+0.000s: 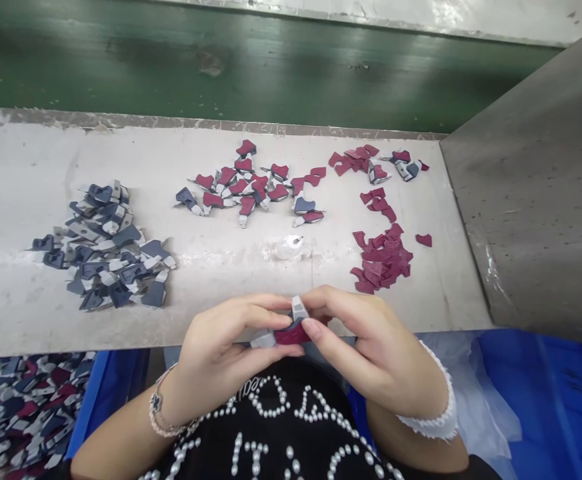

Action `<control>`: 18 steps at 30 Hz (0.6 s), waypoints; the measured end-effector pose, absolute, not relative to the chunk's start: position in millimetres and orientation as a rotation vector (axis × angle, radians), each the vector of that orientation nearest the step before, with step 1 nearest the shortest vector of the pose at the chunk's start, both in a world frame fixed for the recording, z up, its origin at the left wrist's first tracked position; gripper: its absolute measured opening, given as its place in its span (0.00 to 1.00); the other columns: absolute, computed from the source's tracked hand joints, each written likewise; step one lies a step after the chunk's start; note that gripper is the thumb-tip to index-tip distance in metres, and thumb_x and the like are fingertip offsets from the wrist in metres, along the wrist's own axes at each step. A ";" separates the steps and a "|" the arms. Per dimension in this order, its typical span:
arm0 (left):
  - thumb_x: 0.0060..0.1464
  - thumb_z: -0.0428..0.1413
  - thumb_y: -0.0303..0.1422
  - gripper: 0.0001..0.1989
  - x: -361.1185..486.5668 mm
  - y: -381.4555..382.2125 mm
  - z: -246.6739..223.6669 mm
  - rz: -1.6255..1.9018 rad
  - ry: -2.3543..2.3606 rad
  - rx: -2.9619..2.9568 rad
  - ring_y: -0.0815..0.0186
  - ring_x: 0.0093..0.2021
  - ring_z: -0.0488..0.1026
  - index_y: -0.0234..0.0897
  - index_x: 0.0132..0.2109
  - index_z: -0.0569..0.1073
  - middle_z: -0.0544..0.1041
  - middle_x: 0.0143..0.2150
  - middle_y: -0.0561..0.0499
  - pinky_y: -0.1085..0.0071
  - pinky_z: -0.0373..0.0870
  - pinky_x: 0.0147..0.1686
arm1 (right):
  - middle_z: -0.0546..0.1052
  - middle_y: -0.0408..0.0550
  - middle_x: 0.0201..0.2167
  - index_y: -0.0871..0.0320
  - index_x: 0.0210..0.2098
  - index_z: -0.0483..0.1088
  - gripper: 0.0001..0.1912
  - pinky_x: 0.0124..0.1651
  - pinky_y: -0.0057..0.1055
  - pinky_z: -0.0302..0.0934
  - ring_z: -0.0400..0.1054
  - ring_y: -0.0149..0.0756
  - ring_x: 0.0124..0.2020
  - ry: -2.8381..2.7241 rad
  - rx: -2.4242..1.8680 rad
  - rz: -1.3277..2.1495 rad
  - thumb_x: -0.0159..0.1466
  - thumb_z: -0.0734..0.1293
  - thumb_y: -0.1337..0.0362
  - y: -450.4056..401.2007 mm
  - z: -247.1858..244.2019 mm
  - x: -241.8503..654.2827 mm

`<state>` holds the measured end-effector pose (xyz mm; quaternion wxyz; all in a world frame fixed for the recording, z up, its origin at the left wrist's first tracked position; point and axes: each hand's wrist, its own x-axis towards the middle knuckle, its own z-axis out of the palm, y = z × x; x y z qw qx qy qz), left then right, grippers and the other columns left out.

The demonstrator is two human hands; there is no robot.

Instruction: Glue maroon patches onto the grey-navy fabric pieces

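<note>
Close to my body, over the near edge of the white work surface (pixel 251 277), both hands grip one small plastic part (pixel 291 333) with light grey ends, a dark blue body and a maroon face. My left hand (pixel 231 343) pinches it between thumb and fingers from the left. From the right, my right hand (pixel 365 340) presses its thumb against the maroon face, with its fingers behind. A pile of blue and grey parts (pixel 115 247) lies to the left. Loose maroon pieces (pixel 383 260) are heaped to the right. Farther back sit several parts with maroon faces (pixel 243 183).
A small white round piece (pixel 291 247) lies mid-surface. More maroon pieces (pixel 355 160) are at the back right. A metal panel (pixel 535 180) bounds the right; a green strip (pixel 221 70) runs behind. A blue bin (pixel 95 393) of parts stands lower left, blue plastic (pixel 545 407) lower right.
</note>
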<state>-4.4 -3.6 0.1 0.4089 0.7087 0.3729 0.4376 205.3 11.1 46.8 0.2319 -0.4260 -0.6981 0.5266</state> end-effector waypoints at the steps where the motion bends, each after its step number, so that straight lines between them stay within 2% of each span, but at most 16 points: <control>1: 0.48 0.69 0.26 0.17 -4.7 -3.7 0.4 1.103 0.937 1.784 0.70 0.47 0.79 0.38 0.45 0.75 0.81 0.49 0.52 0.80 0.75 0.51 | 0.75 0.42 0.30 0.59 0.40 0.68 0.06 0.33 0.27 0.61 0.68 0.29 0.29 -1.914 -1.158 1.451 0.71 0.60 0.66 11.4 46.9 205.4; 10: 0.50 0.68 0.28 0.16 -6.5 -4.5 1.9 1.067 0.977 1.844 0.66 0.45 0.81 0.42 0.45 0.75 0.82 0.47 0.52 0.73 0.80 0.47 | 0.72 0.41 0.27 0.59 0.37 0.68 0.08 0.31 0.29 0.58 0.65 0.30 0.27 -1.950 -1.210 1.477 0.71 0.59 0.65 13.5 50.2 205.1; 18: 0.52 0.67 0.27 0.18 -5.4 -10.5 -0.4 1.052 1.010 1.910 0.62 0.45 0.81 0.46 0.49 0.75 0.81 0.49 0.51 0.67 0.82 0.46 | 0.68 0.40 0.24 0.56 0.36 0.67 0.09 0.28 0.31 0.54 0.61 0.31 0.25 -1.979 -1.343 1.460 0.71 0.57 0.64 10.4 46.3 201.1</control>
